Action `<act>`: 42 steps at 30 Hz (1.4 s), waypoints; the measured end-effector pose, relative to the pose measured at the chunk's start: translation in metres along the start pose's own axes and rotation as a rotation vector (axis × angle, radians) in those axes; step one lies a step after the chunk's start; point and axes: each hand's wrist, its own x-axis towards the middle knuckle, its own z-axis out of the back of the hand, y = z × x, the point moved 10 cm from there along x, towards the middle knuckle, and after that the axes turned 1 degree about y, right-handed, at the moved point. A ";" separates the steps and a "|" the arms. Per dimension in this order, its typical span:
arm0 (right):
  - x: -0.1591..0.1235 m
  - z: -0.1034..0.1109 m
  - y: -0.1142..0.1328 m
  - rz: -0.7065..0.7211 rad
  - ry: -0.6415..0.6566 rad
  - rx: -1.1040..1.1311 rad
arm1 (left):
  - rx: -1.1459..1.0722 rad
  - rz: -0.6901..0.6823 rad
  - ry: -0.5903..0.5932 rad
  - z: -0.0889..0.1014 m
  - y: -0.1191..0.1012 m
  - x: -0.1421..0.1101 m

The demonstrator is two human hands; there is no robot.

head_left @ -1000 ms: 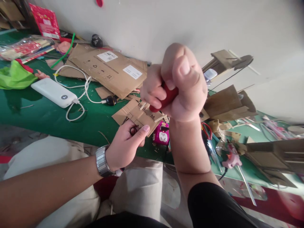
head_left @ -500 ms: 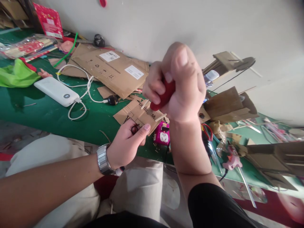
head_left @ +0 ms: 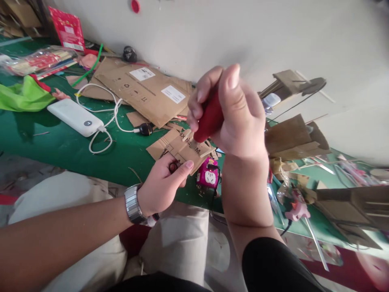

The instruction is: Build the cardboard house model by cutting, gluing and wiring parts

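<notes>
My left hand (head_left: 167, 178) is closed on the near edge of a small cardboard piece (head_left: 185, 154), its thumb on top. Dark print and short pale wooden sticks (head_left: 206, 151) show on that piece. A small black ring (head_left: 173, 166) sits by the left fingers. Above the cardboard, my right hand (head_left: 234, 109) is wrapped round the handle of a red-handled tool (head_left: 209, 118), thumb raised along it. The handle slants down toward the cardboard; its working tip is mostly hidden, so I cannot tell whether it touches.
Behind lies a flat cardboard sheet (head_left: 142, 91) with white labels. At left is a white power bank (head_left: 74, 117) with a cable. A purple power socket (head_left: 208, 174) stands beside the cardboard piece. To the right are a pink glue gun (head_left: 298, 211) and cardboard structures (head_left: 294, 138).
My right hand has tipped and loosened slightly round the red handle, so more of the handle shows. My left hand keeps its hold on the cardboard. The view has shifted a little.
</notes>
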 end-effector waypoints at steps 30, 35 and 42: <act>-0.006 -0.012 0.027 -0.057 0.186 0.151 | -0.168 0.101 0.049 -0.004 -0.001 -0.003; -0.007 -0.013 0.024 -0.064 0.193 0.125 | -0.164 0.111 0.054 -0.006 -0.001 -0.003; -0.008 -0.012 0.017 -0.084 0.240 0.119 | -0.150 0.095 0.064 -0.006 0.000 -0.002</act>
